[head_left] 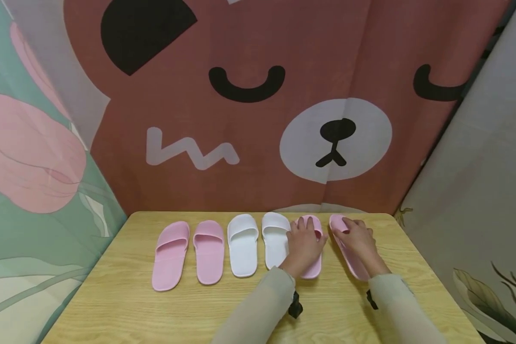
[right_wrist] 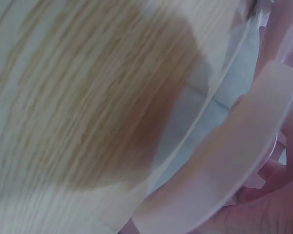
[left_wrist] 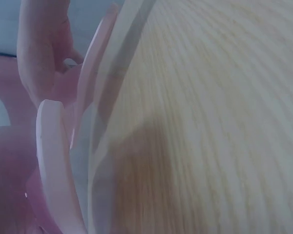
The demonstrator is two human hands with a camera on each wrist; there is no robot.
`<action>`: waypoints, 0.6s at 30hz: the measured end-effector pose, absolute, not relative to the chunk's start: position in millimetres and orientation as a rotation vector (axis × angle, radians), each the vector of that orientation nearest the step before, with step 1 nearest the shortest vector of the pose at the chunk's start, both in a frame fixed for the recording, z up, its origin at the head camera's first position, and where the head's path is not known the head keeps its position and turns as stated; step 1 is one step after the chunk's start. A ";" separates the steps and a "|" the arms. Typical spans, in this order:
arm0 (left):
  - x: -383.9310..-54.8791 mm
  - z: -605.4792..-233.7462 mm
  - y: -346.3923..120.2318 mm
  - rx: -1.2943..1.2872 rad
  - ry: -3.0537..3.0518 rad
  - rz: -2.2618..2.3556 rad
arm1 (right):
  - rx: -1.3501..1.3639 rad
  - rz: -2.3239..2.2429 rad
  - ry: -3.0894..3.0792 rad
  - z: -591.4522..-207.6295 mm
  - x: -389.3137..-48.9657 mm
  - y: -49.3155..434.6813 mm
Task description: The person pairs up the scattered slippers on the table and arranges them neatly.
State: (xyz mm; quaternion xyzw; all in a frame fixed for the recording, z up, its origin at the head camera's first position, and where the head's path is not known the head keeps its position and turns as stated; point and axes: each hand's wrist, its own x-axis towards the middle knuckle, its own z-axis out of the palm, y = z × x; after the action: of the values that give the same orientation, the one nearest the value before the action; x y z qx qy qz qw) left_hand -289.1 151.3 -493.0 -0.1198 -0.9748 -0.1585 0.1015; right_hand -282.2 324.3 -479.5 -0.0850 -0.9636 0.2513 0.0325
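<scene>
My left hand (head_left: 305,243) spreads over the strap of a pink slipper (head_left: 313,270), gripping it across with fingers and thumb. To the right, my right hand (head_left: 359,241) holds another pink slipper (head_left: 353,263), its thumb near the strap and its fingers over the far side. This slipper slants, heel toward the lower right. Close up, the right wrist view shows the pale sole edge (right_wrist: 224,161) against the fingers. The left wrist view shows the left slipper's sole edge (left_wrist: 56,161), with the other slipper (left_wrist: 90,68) behind it. Parts of both slippers are hidden under the hands.
A white slipper (head_left: 276,248) lies close beside the left hand, with a second white slipper (head_left: 243,253) to its left. Farther left lie two more pink slippers, one upright in line (head_left: 209,258) and one slanted (head_left: 170,263). A bear-print curtain (head_left: 249,186) hangs behind the wooden table (head_left: 124,310).
</scene>
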 end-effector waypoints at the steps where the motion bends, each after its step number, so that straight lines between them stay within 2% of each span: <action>1: -289.4 -493.8 152.0 -0.352 -2.883 -0.457 | -0.262 0.775 -2.968 -479.9 -282.5 324.1; 18: -293.0 -505.9 162.4 -0.386 -2.945 -0.330 | -0.262 0.778 -3.008 -489.5 -286.6 325.9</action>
State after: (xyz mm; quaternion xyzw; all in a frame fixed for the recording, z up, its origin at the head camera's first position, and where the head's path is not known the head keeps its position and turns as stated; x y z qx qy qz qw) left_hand -293.0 162.4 -505.9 -0.1286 -0.9826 -0.1102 0.0763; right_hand -286.6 325.9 -489.5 -0.0841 -0.9646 0.2496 0.0119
